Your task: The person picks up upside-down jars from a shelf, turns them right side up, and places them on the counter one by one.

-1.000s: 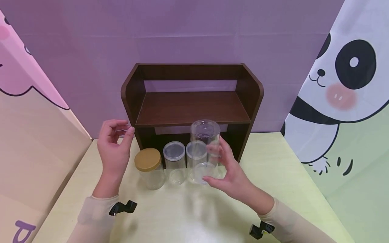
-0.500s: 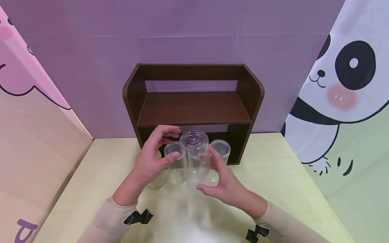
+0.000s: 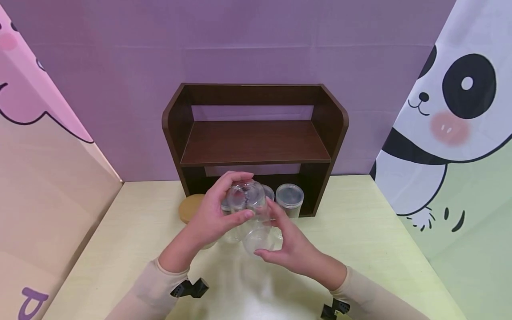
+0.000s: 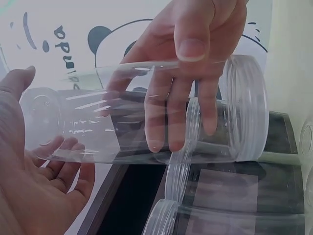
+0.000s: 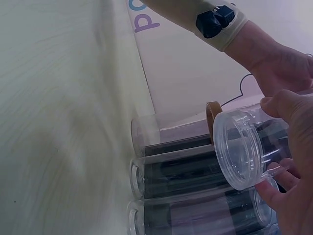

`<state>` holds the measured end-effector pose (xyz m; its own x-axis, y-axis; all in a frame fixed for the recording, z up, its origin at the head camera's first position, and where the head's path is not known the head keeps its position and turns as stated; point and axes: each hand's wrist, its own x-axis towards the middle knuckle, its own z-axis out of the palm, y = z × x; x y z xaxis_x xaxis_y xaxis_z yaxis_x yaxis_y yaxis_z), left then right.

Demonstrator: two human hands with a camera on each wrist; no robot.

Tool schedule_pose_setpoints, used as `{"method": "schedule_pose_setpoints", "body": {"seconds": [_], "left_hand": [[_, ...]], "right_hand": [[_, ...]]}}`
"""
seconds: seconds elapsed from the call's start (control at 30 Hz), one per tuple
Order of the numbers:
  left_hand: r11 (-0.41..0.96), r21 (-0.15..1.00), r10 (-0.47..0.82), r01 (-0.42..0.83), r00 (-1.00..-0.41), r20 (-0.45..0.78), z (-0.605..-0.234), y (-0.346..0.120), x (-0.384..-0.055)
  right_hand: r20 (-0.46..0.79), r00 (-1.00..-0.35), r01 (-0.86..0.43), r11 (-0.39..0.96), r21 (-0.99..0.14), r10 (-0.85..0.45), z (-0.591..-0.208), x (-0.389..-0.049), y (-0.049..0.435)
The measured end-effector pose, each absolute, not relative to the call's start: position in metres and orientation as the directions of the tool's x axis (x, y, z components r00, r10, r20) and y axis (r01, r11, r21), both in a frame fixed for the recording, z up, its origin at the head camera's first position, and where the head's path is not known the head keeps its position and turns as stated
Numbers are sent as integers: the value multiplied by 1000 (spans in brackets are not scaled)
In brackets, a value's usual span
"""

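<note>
A clear jar (image 3: 259,224) is upside down over the table, its base up and its clear screw lid (image 5: 237,152) facing down. My right hand (image 3: 294,244) grips its side, thumb near the lid end and fingers across the wall. At the base end, my left hand (image 3: 216,213) holds the jar between thumb and fingers. In the left wrist view, fingers of both hands show through the see-through wall. Behind it stand a jar with a tan lid (image 3: 189,208) and clear-lidded jars, one at the right (image 3: 290,196); the held jar and left hand partly cover the others.
A dark brown two-tier shelf (image 3: 256,142) stands against the purple backdrop, right behind the row of jars. The pale wooden table (image 3: 360,231) extends in front and to both sides. Printed panels (image 3: 452,186) rise at left and right.
My left hand has come in from the left and taken hold of the jar's base end. My right hand has moved the jar left and down, tilting it slightly.
</note>
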<state>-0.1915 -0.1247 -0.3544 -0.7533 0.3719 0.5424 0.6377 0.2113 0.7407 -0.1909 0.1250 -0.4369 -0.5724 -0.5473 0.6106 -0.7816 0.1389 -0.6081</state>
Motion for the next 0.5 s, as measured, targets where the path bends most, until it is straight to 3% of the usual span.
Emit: {"method": "schedule_pose_setpoints", "body": {"seconds": [0.3,0.5], "left_hand": [[187,702,373,687,-710,596,-352,-138,-195],[228,681,420,696,-701,577,-347,-158,-194]], "right_hand": [[598,-574,-790,185,-584,-559,-429,-190,133],[595,-560,-787,146,-600,-576,-419,-196,145]]}}
